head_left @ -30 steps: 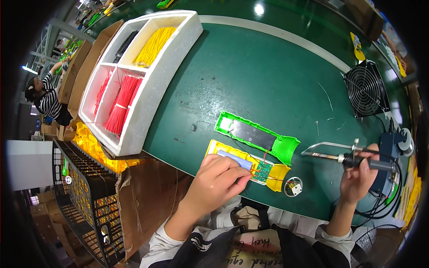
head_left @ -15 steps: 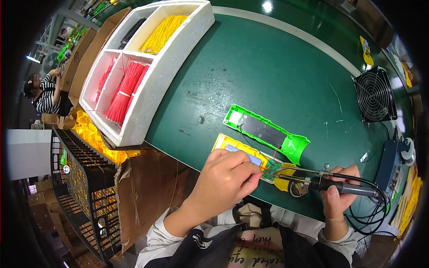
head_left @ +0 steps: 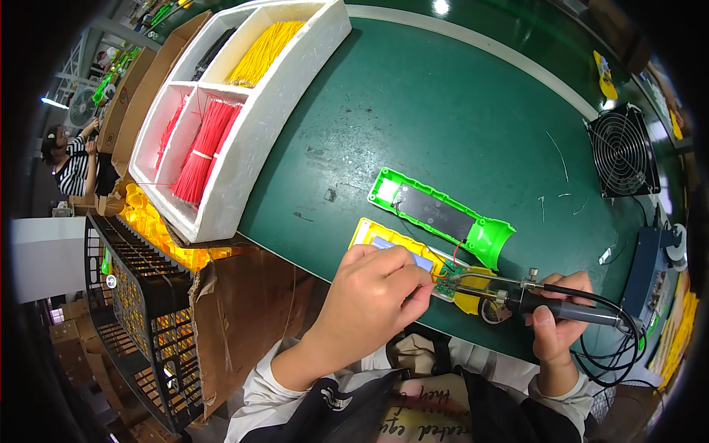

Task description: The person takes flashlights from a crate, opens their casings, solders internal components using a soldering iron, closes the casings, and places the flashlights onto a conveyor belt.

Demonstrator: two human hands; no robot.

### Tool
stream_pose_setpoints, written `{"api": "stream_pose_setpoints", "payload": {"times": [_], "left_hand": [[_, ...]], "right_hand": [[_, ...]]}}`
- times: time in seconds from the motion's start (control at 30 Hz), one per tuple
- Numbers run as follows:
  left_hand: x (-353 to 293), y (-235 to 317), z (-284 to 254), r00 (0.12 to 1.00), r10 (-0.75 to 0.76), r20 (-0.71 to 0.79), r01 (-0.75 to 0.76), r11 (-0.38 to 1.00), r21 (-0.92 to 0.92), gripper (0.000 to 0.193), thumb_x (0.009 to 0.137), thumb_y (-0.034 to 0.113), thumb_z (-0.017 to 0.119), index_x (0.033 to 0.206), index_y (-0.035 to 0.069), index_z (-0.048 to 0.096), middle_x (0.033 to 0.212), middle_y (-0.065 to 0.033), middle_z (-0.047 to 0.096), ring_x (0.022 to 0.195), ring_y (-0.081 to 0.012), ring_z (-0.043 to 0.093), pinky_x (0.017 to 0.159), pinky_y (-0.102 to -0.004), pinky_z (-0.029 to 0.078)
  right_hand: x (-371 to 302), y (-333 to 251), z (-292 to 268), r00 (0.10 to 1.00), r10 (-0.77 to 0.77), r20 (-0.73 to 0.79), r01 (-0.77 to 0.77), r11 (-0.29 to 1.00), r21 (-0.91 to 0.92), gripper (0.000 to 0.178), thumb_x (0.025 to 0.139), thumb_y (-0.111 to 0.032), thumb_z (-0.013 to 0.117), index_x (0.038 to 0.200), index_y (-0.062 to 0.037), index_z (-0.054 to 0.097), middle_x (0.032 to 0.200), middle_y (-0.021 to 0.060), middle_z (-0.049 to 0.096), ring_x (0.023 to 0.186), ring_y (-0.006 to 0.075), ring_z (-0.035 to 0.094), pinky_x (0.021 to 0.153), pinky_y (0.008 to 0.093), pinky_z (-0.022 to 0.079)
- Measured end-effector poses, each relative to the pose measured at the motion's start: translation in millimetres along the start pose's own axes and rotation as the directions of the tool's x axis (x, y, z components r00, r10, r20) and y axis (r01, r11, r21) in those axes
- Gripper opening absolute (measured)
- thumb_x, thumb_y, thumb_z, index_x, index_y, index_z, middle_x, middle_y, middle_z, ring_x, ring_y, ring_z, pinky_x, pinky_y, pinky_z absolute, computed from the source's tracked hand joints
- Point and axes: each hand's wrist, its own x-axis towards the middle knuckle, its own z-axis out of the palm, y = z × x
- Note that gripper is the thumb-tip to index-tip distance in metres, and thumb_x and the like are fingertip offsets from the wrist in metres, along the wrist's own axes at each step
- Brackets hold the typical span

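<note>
My right hand [head_left: 563,314] grips a soldering iron [head_left: 580,311] with a dark handle and a thin metal feed tube clamped along it. The iron's tip rests at a small green circuit board [head_left: 448,286], set in a yellow plastic shell [head_left: 362,233]. Over that shell my left hand [head_left: 380,295] is closed in a pinch, a thin orange wire [head_left: 438,277] at its fingertips. It partly covers a blue cylindrical battery [head_left: 424,261]. Just beyond lies a green shell half [head_left: 487,242] with a dark panel inside; thin wires link the two halves.
A white foam box [head_left: 255,140] of red, yellow and black wires stands at left. Below it are a black crate [head_left: 140,295] and yellow parts [head_left: 151,229]. At right are a black fan [head_left: 622,151] and a blue-grey unit [head_left: 641,269]. Another person [head_left: 72,162] sits far left.
The soldering iron has shifted slightly left, its tip lying further over the circuit board. My left hand keeps its pinch in nearly the same place.
</note>
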Motion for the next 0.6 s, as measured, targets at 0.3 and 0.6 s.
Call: {"api": "stream_pose_setpoints", "payload": {"times": [0.3,0.6], "left_hand": [[1.9,1.5,1.0,1.0,-0.025,0.017,0.025,1.0,0.0,0.009,0.063,0.008,0.066,0.068,0.007,0.058,0.066,-0.0023,0.049,0.061,-0.0182,0.05,0.063,-0.0305,0.038],[4.7,2.8,2.1,0.999,-0.039,-0.031,0.039,0.999,0.021,0.01,0.058,0.006,0.067,0.064,0.008,0.06,0.057,0.0004,0.049,0.054,-0.0155,0.05,0.059,-0.0276,0.039]], "right_hand": [[2.7,-3.5,-2.8,0.998,0.02,0.062,-0.024,0.997,0.076,0.029,0.07,-0.016,0.062,0.081,-0.0007,0.039,0.066,0.0087,0.048,0.049,0.0071,0.04,0.045,0.0187,0.034],[1.8,-3.9,-3.4,0.997,0.016,0.077,-0.025,0.992,0.124,0.027,0.068,-0.008,0.062,0.082,0.0005,0.041,0.068,0.0089,0.05,0.055,0.007,0.041,0.049,0.0191,0.034]]}}
